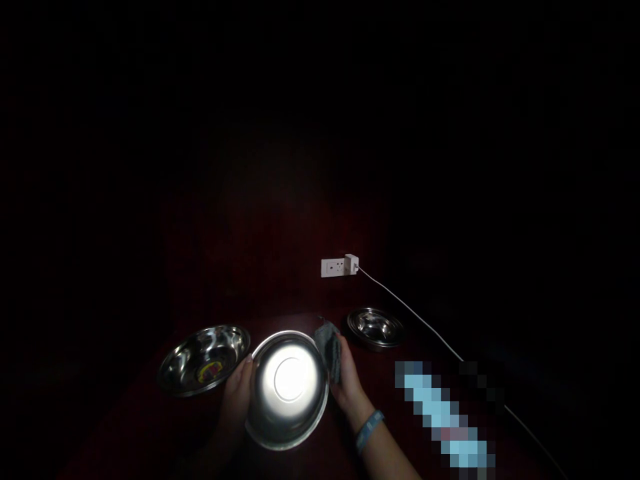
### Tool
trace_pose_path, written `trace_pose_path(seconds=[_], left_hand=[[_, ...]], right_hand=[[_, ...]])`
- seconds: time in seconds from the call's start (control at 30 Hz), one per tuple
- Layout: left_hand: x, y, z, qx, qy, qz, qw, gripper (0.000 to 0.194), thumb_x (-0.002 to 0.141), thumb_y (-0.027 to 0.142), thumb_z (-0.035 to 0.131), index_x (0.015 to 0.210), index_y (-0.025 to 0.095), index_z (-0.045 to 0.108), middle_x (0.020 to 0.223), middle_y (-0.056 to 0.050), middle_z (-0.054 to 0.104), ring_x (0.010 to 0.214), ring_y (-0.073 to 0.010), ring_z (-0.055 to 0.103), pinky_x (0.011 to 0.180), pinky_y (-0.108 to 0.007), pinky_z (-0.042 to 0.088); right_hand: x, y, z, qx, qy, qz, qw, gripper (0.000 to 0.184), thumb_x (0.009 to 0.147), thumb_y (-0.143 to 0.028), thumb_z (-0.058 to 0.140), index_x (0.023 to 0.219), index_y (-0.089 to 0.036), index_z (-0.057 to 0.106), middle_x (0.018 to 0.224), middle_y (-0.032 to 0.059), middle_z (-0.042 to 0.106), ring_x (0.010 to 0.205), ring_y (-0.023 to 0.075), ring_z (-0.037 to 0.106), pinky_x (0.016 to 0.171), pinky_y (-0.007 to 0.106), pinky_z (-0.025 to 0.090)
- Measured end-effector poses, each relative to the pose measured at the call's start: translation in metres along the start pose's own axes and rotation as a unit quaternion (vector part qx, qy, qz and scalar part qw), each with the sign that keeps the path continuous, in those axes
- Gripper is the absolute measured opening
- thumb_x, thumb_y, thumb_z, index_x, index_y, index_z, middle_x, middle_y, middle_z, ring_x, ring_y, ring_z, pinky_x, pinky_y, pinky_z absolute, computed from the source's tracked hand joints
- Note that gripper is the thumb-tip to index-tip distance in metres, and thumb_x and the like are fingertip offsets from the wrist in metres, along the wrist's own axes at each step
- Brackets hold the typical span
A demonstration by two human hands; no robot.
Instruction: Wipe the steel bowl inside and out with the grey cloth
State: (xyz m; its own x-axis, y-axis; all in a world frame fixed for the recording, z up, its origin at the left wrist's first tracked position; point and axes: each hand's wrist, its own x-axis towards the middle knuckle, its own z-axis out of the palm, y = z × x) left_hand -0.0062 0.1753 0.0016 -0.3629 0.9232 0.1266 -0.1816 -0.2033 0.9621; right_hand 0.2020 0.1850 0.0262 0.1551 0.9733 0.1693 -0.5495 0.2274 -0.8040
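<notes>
A shiny steel bowl (287, 417) is held up in front of me, tilted so that a round face with a ring in its middle shows bright glare. My left hand (239, 390) grips its left rim, with the fingers partly hidden at the edge. At the right rim, my right hand (349, 377) is closed around a folded grey cloth (329, 343) that lies against the bowl's edge. A blue band (371, 431) circles my right wrist. Left of the held bowl stands a wider steel bowl (193, 353) with a yellow and red sticker inside.
Behind my right hand are steel bowls (375, 328) that look nested. A white socket plate (332, 268) on the dark red wall carries a charger (351, 264). Its white cable (415, 313) runs down to the right. A pixelated light-blue patch covers the lower right. Surroundings are very dark.
</notes>
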Motion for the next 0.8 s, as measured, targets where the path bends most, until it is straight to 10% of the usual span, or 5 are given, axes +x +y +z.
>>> trace_pose_path(seconds=[0.17,0.33,0.8], left_hand=[[-0.001,0.002,0.000,-0.011,-0.020,0.005,1.000,0.036,0.067,0.054,0.069,0.075,0.018,0.071,0.078,-0.007,0.074,0.084,-0.0287,0.068,0.077,-0.037,0.057],[-0.002,0.002,0.001,-0.015,-0.017,0.009,1.000,0.036,0.067,0.053,0.070,0.075,0.018,0.070,0.077,-0.006,0.073,0.082,-0.0272,0.068,0.075,-0.036,0.056],[-0.008,0.014,0.000,-0.011,-0.039,0.001,0.999,0.041,0.064,0.058,0.072,0.073,0.018,0.069,0.072,-0.005,0.071,0.075,-0.0245,0.065,0.069,-0.033,0.054]], right_hand=[[0.004,-0.013,-0.009,0.140,0.061,0.124,0.980,0.020,0.076,-0.041,0.067,0.072,-0.021,0.069,0.077,0.0049,0.075,0.082,0.0243,0.071,0.080,0.038,0.056],[-0.006,-0.013,0.005,0.062,-0.036,0.173,0.982,0.031,0.077,-0.050,0.065,0.064,-0.021,0.066,0.075,0.0071,0.072,0.078,0.0229,0.068,0.072,0.033,0.054],[-0.009,0.000,0.015,-0.238,0.020,0.073,0.968,0.053,0.083,-0.067,0.048,0.056,-0.022,0.047,0.053,-0.0004,0.053,0.054,0.0135,0.043,0.054,0.028,0.032]])
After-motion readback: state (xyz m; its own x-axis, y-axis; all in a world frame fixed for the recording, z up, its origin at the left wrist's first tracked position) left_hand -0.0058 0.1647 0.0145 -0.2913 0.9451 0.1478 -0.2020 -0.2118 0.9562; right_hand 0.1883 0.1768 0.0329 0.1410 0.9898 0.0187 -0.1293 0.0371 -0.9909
